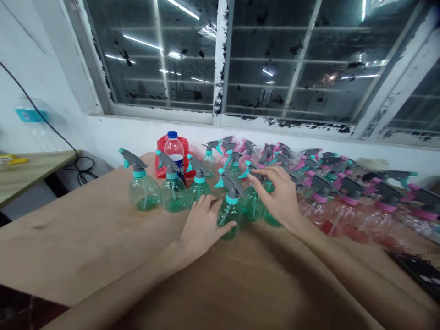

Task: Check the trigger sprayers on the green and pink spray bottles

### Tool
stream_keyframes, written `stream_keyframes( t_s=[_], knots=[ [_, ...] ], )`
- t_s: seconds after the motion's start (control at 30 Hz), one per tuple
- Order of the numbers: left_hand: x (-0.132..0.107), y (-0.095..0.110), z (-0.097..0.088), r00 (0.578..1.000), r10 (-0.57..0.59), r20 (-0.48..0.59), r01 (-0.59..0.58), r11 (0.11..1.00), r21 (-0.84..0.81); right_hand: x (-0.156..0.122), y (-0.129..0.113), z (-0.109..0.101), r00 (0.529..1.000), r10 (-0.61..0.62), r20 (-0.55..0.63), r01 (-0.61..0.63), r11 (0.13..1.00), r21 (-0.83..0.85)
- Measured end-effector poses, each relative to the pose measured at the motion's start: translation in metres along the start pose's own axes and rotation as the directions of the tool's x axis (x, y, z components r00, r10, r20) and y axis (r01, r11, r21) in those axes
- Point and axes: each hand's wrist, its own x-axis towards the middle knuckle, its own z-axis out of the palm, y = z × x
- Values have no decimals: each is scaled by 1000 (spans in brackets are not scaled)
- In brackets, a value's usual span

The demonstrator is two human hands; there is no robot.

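Left hand (202,224), nearer, fingers closed round the green bottle (229,211) at its two o'clock, long axis upright on the table (68,233); right hand (282,196), fingers bent, meets another sprayer (252,168) at ten o'clock, grip indeterminable.

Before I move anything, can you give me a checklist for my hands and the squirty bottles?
1. Left hand on the front green bottle: ok, the thumb lies across its front.
2. Front green bottle standing upright: ok.
3. Its sprayer on top: ok. Whether it's screwed tight: cannot tell.
4. Right hand gripping firmly: cannot tell; thumb and finger are at a sprayer just behind.
5. Pink and teal sprayers kept apart: not ok, they mix toward the back.
6. Cap on the blue-capped bottle: ok.
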Motion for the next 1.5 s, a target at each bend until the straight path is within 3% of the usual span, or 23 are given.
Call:
stream_keyframes(
  t_s=[0.07,0.17,0.23,0.33,0.67,0.9,1.0,1.07,1.17,1.3,1.37,1.5],
  knots=[
    [8,-1,3,1000,-22,3,22,999,34,13,7,-3,997,-44,64,58,966,-250],
    [18,-1,7,998,-69,-8,70,993,92,25,15,1,981,-59,187,158,801,-578],
    [23,0,8,996,-85,-12,86,988,125,28,19,7,972,-44,232,190,727,-660],
    [30,0,8,996,-89,-12,90,982,169,31,22,15,961,-19,275,211,693,-689],
    [44,-8,12,998,-68,-20,71,969,237,35,23,3,942,8,337,219,745,-631],
    [22,-1,7,996,-62,-69,75,976,207,17,7,-28,929,23,368,185,835,-519],
    [4,12,0,997,-25,-71,35,988,149,6,-4,-46,931,10,364,175,864,-472],
    [-8,27,-3,999,14,-41,-13,1000,7,-1,-13,-58,927,3,376,175,882,-437],
    [-20,55,-6,991,45,129,-14,973,-232,-12,-25,-74,912,12,410,167,902,-399],
    [-28,89,-7,953,65,297,63,913,-403,-25,-35,-95,891,71,448,82,947,-312],
    [-30,99,-7,938,91,334,76,887,-455,-32,-32,-110,865,140,481,-16,967,-253],
    [-30,110,0,925,152,348,71,831,-551,-54,-9,-142,765,223,605,-223,972,-77]
  ],
)
